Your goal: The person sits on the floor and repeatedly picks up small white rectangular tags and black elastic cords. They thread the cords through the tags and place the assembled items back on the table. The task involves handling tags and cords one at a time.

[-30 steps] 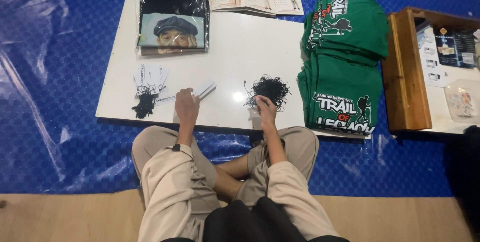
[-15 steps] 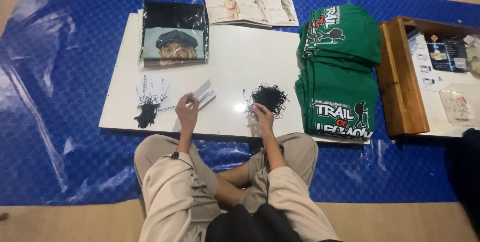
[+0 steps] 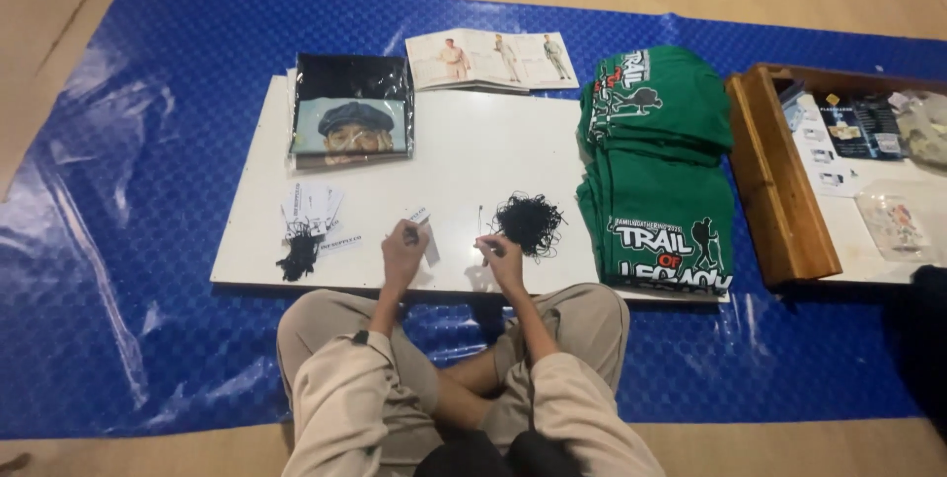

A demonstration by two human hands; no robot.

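Small white tag (image 3: 424,232) in left hand (image 3: 401,255), black string (image 3: 480,223) in right hand (image 3: 501,258).

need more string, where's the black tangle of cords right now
In the head view the black tangle of cords lies on the white board, beside the right hand, left of the green shirts.
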